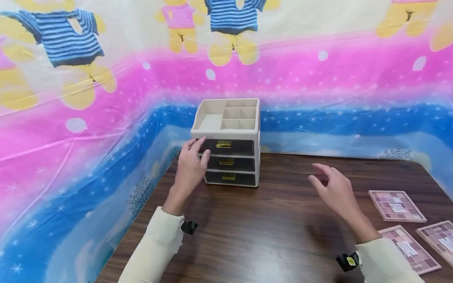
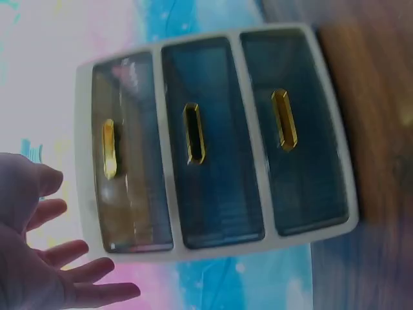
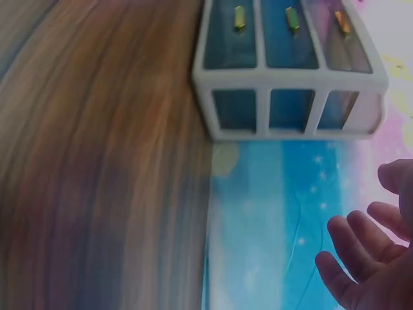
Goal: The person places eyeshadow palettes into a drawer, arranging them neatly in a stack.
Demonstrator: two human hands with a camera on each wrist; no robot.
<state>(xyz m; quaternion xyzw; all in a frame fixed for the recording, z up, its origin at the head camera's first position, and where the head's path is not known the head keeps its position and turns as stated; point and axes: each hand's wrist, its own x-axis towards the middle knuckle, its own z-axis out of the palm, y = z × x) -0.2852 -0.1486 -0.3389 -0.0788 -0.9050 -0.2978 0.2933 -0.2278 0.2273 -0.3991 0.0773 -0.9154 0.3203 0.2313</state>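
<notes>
A white desktop organizer (image 1: 226,133) with dark drawer fronts and gold handles stands toward the back of the table. All its drawers look closed, and its divided top tray holds nothing. My left hand (image 1: 192,161) is raised at the organizer's left front, overlapping the upper drawer's corner in the head view. In the left wrist view the left hand's fingers (image 2: 97,294) are spread and hold nothing. Over the table to the right of the organizer hovers my right hand (image 1: 334,188), its fingers loosely bent around empty air. The right wrist view shows the fingers (image 3: 358,242) apart.
Several makeup palettes with pinkish pans lie at the table's right: one farther back (image 1: 397,206), another in front (image 1: 410,249), a third at the frame's edge (image 1: 439,237). A patterned cloth (image 1: 304,90) hangs behind and left of the brown table (image 1: 269,228).
</notes>
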